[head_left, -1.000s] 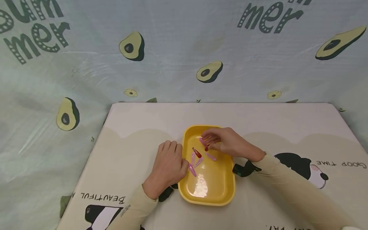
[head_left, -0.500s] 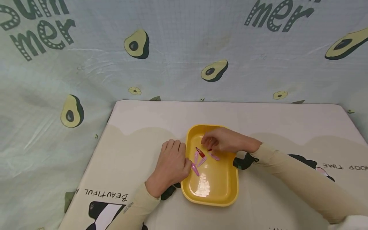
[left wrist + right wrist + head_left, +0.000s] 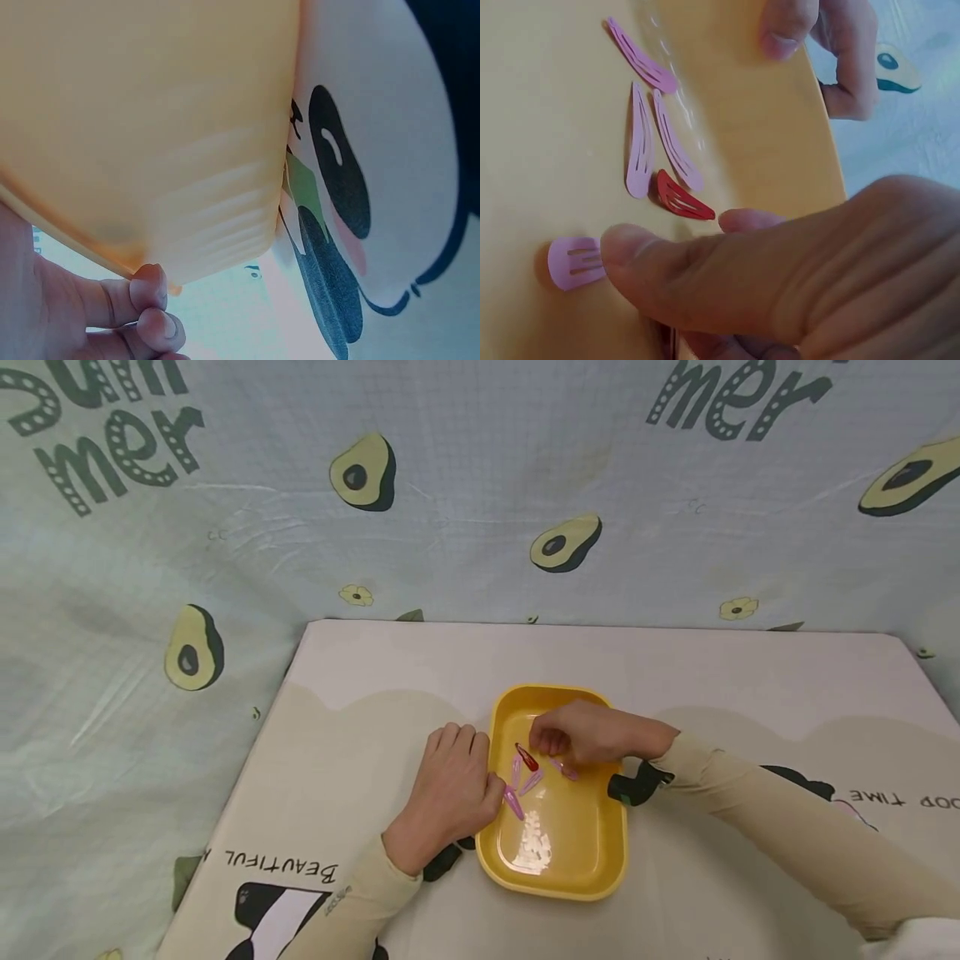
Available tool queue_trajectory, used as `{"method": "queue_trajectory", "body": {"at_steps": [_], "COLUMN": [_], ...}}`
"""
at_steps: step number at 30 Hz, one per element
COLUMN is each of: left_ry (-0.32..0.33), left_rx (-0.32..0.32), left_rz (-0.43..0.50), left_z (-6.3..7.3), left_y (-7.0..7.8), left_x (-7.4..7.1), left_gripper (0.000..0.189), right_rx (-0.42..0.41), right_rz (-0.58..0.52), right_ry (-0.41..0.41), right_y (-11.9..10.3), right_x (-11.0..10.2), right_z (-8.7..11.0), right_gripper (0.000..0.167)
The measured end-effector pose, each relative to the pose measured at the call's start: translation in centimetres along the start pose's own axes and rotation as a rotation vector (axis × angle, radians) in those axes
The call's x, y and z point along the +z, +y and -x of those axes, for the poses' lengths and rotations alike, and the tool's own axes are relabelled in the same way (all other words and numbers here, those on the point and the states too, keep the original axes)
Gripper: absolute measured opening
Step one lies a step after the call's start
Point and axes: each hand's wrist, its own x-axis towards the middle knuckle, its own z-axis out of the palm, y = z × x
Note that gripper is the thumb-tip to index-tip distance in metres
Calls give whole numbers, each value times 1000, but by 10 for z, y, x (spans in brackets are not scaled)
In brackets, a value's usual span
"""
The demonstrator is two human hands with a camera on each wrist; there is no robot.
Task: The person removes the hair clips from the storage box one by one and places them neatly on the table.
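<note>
A shallow yellow tray (image 3: 573, 852) stands on the table, its left rim pinched by my left hand (image 3: 450, 781), thumb inside and fingers outside. The left wrist view shows those fingertips (image 3: 154, 285) at the tray's edge. Inside lie a red snap hair clip (image 3: 681, 199) and three pink ones, including a pink hair clip (image 3: 639, 146). My right hand (image 3: 588, 731) is low over the tray with curled fingers. Its thumb overlaps another pink hair clip (image 3: 574, 262) on the tray floor. Below the thumb a dark reddish sliver shows, apparently a clip held there, mostly hidden.
A pale printed cloth (image 3: 375, 660) covers the table under the tray. Behind it hangs a sheet (image 3: 465, 485) with avocado prints. Dark wrist cameras are strapped at both wrists, the right wrist camera (image 3: 636, 783) overhanging the tray's right rim.
My right hand has lowered and turned over the tray, its fingers curling in; the pink clip seen at its fingertips is now hidden. The left hand keeps its grip. The head view shifted slightly.
</note>
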Motion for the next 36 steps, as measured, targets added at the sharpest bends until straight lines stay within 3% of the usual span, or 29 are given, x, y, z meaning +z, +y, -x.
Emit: {"method": "queue_trajectory", "body": {"at_steps": [8, 16, 20, 32, 36], "left_ry": [-8, -15, -12, -26, -25], "left_rx": [-4, -5, -3, -9, -10], "left_rz": [11, 5, 3, -7, -7], "left_z": [0, 0, 0, 1, 1], "left_y": [0, 1, 0, 1, 1], "left_x": [-1, -1, 0, 0, 0], "left_gripper": [17, 16, 16, 18, 18], "right_rx": [-46, -111, -105, 19, 14], "right_rz": [93, 199, 177, 61, 38], "right_ry": [-30, -31, -47, -71, -90], "right_y": [0, 0, 1, 1, 0], "right_x": [0, 5, 6, 8, 8], "right_z": [-4, -8, -10, -10, -10], "right_gripper": [40, 30, 30, 28, 27]}}
